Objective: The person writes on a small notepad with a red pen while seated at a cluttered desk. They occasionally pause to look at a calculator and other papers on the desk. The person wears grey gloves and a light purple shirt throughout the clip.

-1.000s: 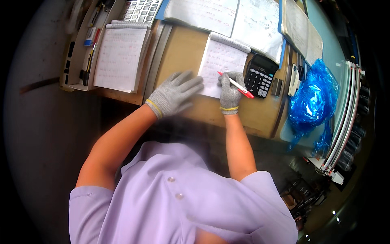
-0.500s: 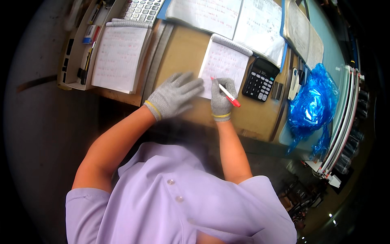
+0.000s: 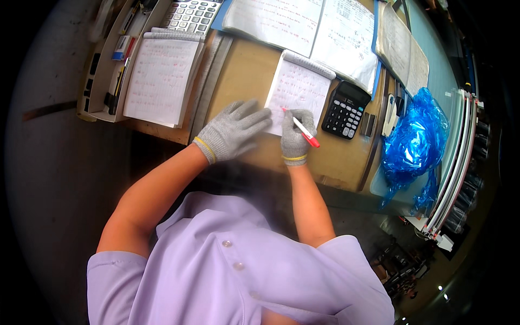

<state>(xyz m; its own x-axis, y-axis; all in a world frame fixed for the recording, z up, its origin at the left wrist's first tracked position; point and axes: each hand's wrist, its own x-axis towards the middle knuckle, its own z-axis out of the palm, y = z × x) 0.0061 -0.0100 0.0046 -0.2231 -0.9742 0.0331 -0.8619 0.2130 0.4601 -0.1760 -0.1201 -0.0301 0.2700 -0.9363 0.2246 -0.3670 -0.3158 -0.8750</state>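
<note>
Two gloved hands over a brown desk (image 3: 246, 76), grey knit gloves with yellow cuffs. Left hand (image 3: 230, 132): open, fingers spread, palm down, flat on the desk with fingertips touching the lower left edge of a small spiral notepad (image 3: 298, 89). Right hand (image 3: 295, 135): closed around a red-and-white pen (image 3: 301, 128), tip pointed up-left onto the lower part of the notepad page, red cap end angled down-right past the knuckles. Notepad near desk centre, slightly tilted, page filled with red handwriting, spiral binding along the top edge.

Just right of the notepad: black desk calculator (image 3: 345, 110), close to the right hand but not touching. Further right: crumpled blue plastic bag (image 3: 414, 138) at the desk edge. Left side: larger ruled notebook (image 3: 161, 81) with red entries, beside a grey organiser tray (image 3: 114, 59) holding pens. Far edge: a keyboard (image 3: 192, 13) and open papers (image 3: 303, 24) on a blue folder. Lilac short-sleeved shirt (image 3: 233, 271) filling the lower part of view, both forearms bare.
</note>
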